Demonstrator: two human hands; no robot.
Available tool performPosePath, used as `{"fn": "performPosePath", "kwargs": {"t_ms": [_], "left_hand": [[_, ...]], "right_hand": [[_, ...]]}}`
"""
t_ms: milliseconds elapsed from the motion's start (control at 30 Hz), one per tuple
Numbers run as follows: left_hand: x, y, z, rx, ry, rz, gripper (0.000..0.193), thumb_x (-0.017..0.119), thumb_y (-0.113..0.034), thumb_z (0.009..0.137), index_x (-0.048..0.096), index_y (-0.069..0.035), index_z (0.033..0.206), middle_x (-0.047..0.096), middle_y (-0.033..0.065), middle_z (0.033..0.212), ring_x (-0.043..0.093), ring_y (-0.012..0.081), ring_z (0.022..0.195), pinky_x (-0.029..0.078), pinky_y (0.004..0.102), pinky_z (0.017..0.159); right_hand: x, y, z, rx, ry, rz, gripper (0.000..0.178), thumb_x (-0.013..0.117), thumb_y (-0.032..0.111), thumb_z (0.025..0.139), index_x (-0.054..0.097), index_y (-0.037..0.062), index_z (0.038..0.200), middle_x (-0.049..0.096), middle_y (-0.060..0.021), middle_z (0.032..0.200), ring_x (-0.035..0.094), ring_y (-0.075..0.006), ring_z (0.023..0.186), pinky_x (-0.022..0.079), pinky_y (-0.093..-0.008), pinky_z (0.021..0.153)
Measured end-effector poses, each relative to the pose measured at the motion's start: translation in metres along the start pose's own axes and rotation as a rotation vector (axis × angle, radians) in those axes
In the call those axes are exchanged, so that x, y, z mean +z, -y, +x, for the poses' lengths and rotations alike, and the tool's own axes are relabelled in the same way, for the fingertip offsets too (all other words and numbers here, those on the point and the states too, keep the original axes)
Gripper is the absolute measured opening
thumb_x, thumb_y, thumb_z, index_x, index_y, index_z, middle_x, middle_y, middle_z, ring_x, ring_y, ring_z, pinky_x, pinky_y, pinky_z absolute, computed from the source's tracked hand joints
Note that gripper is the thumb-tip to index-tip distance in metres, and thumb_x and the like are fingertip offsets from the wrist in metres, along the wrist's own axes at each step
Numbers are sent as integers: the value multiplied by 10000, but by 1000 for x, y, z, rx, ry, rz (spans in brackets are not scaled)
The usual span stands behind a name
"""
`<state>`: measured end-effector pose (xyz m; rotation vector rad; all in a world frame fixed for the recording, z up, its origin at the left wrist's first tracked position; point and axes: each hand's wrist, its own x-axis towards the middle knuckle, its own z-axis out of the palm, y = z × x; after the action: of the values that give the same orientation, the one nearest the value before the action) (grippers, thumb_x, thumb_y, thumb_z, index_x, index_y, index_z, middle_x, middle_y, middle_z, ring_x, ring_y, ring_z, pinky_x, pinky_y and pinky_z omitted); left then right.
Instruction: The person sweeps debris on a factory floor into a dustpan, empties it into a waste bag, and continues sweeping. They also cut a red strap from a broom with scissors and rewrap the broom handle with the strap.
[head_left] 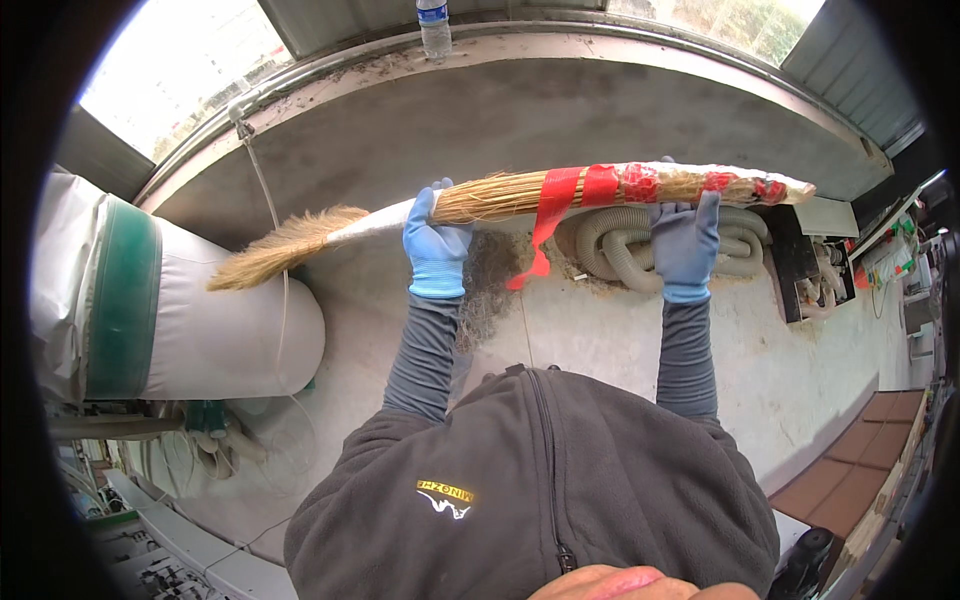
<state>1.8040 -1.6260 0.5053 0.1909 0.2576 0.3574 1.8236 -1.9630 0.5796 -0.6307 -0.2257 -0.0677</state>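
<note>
A straw broom (pixel 500 197) is held up crosswise in front of me, its brush end to the left and its handle end to the right. My left hand (pixel 437 243), in a blue glove, is closed round it beside a white wrapped section. My right hand (pixel 686 245), gloved too, grips the handle end, which is wrapped in clear film and red patches; part of its fingers is hidden behind the broom. Between the hands, red tape (pixel 582 186) circles the straw, and a loose strip (pixel 543 235) of it dangles down.
On the floor beyond lies a coiled grey hose (pixel 615 250), with an open black box (pixel 810 265) to its right. A large white bag with a green band (pixel 125 300) stands at left. A plastic bottle (pixel 435 30) stands on the window ledge. Brown panels (pixel 860 450) lie lower right.
</note>
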Motion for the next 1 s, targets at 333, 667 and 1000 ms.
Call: {"fn": "performPosePath", "kwargs": {"t_ms": [333, 667, 1000], "left_hand": [[-5, 7, -9, -185, -49, -14, 225, 666, -53, 937, 576, -30, 1142, 619, 84, 1119, 634, 259, 1153, 522, 544, 1056], [20, 19, 8, 8, 340, 62, 191, 635, -95, 965, 637, 7, 1126, 676, 156, 1136, 643, 326, 1147, 454, 560, 1129], [15, 16, 39, -155, 145, 179, 305, 623, -156, 1008, 637, 52, 1230, 693, 191, 1220, 643, 318, 1192, 474, 497, 1111]], "right_hand": [[24, -17, 5, -266, 64, -38, 386, 621, 217, 1006, 553, 86, 1363, 550, -194, 1442, 537, -345, 1340, 373, -551, 1209], [-5, -49, 7, -246, -538, 106, 259, 605, 283, 1035, 630, 43, 1130, 684, -94, 1084, 687, -251, 1056, 563, -533, 1033], [-5, 31, -96, -285, -105, -1574, 383, 691, 296, 929, 618, 57, 1219, 676, -154, 1252, 653, -352, 1171, 513, -477, 1041]]}}
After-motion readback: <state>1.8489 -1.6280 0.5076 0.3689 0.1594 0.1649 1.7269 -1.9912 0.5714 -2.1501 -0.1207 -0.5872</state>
